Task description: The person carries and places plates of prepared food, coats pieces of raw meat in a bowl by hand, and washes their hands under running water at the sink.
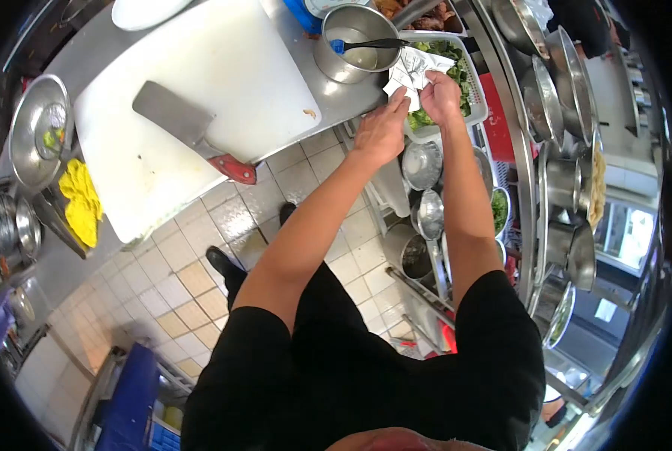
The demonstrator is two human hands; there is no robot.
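Note:
White paper slips [412,69] with dark printing, like order receipts, are held out in front of me over the edge of the greens. My right hand [442,98] pinches their right side. At the lower left edge, my left hand [382,129] has its fingers closed on the paper. Just beyond the slips stands a metal pot [342,66] with pale liquid, and a black-handled brush [369,44] with a blue head rests across it. Chopped leafy greens [456,54] fill a white basket [474,94] beside my right hand.
A cleaver [172,113] with a red handle lies on a large white cutting board [223,45]. At the left are a metal bowl [22,128] and a yellow cloth [80,197]. A metal shelf with several bowls [542,98] runs along the right. Tiled floor [264,197] shows below.

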